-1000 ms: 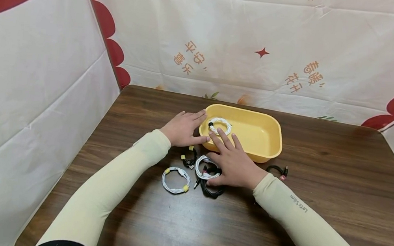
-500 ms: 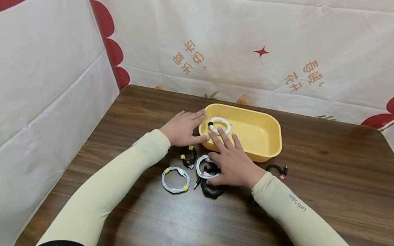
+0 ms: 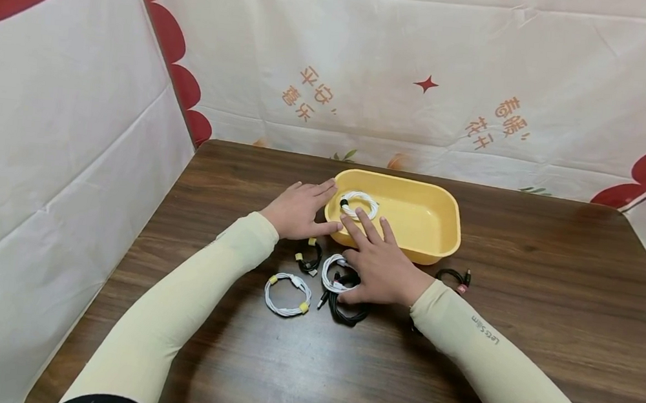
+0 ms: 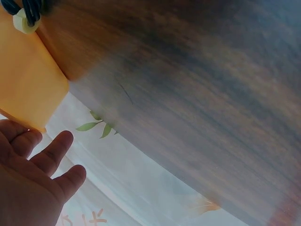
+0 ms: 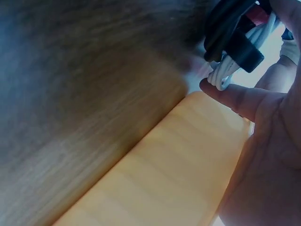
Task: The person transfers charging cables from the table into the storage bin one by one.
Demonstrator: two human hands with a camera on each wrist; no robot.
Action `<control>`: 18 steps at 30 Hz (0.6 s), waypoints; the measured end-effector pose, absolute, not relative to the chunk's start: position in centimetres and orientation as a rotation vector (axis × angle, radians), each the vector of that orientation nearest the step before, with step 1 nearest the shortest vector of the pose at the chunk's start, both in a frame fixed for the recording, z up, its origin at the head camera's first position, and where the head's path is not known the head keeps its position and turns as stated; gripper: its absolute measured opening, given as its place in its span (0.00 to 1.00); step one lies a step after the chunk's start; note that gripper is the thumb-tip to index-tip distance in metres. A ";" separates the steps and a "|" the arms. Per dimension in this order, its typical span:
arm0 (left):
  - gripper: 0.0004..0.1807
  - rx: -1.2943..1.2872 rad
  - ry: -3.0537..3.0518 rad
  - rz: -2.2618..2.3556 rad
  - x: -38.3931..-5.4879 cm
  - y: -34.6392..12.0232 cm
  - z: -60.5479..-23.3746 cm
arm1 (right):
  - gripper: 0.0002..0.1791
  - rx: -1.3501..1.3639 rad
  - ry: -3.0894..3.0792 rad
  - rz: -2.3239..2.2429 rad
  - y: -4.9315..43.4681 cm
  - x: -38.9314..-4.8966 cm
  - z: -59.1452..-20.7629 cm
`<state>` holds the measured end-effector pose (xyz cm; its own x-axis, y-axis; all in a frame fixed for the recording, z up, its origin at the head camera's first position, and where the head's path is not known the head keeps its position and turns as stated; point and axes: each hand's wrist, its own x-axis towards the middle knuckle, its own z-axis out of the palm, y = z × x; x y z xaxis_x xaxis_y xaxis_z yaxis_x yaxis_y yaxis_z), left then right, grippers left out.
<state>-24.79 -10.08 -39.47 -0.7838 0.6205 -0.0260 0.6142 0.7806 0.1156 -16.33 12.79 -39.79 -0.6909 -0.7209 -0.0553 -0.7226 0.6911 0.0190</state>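
Note:
My left hand (image 3: 297, 212) lies at the left end of a yellow plastic basin (image 3: 426, 258), fingers extended along its rim. In the left wrist view, its fingertips are right at the rim. My right hand (image 3: 383, 269) is spread palm down over the basin's near edge and a cluster of coiled cables. A white cable coil (image 3: 325, 273) and a black cable coil (image 3: 349, 319) lie partly hidden under it. In the right wrist view, one extended finger (image 5: 240, 100) meets the white loops. Inside the basin sits another white coil (image 3: 362, 196) with a black tie.
A white cable coil with yellow ties (image 3: 280, 311) lies nearer on the wooden table (image 3: 259, 377). Close to the left wrist is a small black cable (image 3: 318, 256) with yellow ties. Right of the basin lies a black cable with a red tie (image 3: 462, 289). Printed cloth hangs behind.

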 end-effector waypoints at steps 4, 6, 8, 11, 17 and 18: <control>0.51 1.001 2.911 0.166 -24.7 -10.1 -39.5 | 0.45 -1.245 2.836 0.022 13.0 -16.4 -39.7; 0.51 1.006 2.914 0.169 -24.8 -10.0 -39.5 | 0.45 -1.257 2.833 -0.014 13.2 -16.4 -39.7; 0.51 1.010 2.916 0.166 -24.8 -10.0 -39.5 | 0.45 -1.272 2.831 -0.057 13.4 -16.5 -39.7; 0.51 1.012 2.917 0.152 -24.8 -9.9 -39.5 | 0.45 -1.297 2.832 -0.111 13.6 -16.6 -39.6; 0.50 0.995 2.919 0.141 -24.7 -9.9 -39.4 | 0.46 -1.317 2.834 -0.134 13.7 -16.4 -39.1; 0.50 0.995 2.922 0.143 -24.7 -9.9 -39.5 | 0.46 -1.315 2.833 -0.137 13.8 -16.3 -39.1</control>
<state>-24.74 -9.92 -39.46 -0.7916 0.6108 -0.0191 0.6060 0.7886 0.1043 -16.34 13.77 -39.05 -0.6462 -0.7628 0.0233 -0.7615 0.6425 -0.0859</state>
